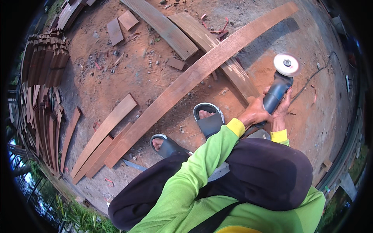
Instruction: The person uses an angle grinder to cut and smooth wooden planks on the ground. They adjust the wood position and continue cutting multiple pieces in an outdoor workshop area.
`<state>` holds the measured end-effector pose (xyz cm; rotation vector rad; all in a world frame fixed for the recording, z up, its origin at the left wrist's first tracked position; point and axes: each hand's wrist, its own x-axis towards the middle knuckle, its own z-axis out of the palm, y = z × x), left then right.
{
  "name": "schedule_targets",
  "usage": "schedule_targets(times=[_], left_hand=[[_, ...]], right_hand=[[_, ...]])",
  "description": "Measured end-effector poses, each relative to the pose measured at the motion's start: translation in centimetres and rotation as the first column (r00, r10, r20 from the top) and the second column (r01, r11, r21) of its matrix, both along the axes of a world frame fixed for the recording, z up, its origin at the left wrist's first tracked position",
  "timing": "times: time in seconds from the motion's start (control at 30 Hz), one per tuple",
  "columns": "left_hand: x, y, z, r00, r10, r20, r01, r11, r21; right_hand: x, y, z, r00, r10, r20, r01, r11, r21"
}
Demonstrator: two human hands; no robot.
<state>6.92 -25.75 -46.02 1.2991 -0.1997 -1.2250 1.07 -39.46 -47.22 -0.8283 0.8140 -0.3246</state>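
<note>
1) An angle grinder (275, 95) is held between half past two and 3 o'clock, its white disc (287, 63) set toward 2 o'clock and its flat face turned up to the view
2) The grinder body is wrapped by the left hand (254, 111) on its 9 o'clock side, fingers curled in; the 3 o'clock side is cupped by the right hand (282, 110); the switch is hidden, and whether the disc is spinning cannot be told
3) A long reddish plank (182, 87) is laid from 8 o'clock to half past one, across a weathered timber (190, 27); the disc is held apart from it
4) For good control, both grips are best kept firm and well behind the disc, with the wrists braced against kickback
5) The power cable (310, 80), trailed toward 2 o'clock, is best kept behind the disc's path
6) Toes are left bare by the open sandals, the right sandal (211, 126) near the centre and the left sandal (170, 147) toward 7 o'clock, so sparks and edge are best directed away from them
</note>
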Motion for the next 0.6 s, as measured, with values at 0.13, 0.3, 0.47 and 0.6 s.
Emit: schedule_targets(times=[0.13,0.3,0.47,0.6], left_hand=[[-0.5,-0.4,-0.5,1.000,-0.008,-0.009,0.008,1.000,0.011],[-1.2,-0.6,-0.9,0.998,0.022,-0.063,-0.026,0.998,-0.058],[-1.2,-0.7,-1.4,0.998,-0.007,-0.066,0.002,0.998,-0.070],[-1.0,-0.8,-1.2,0.998,-0.063,0.019,0.062,0.998,0.014]], right_hand=[[0.0,0.3,0.7,0.999,-0.026,-0.045,0.027,0.999,0.030],[-0.7,-1.1,-0.1,0.998,0.001,-0.056,0.001,0.999,0.051],[-0.7,-1.9,-0.2,0.993,0.094,-0.064,-0.096,0.995,-0.021],[-1.1,-1.8,-0.5,0.997,0.021,-0.075,-0.018,0.999,0.042]])
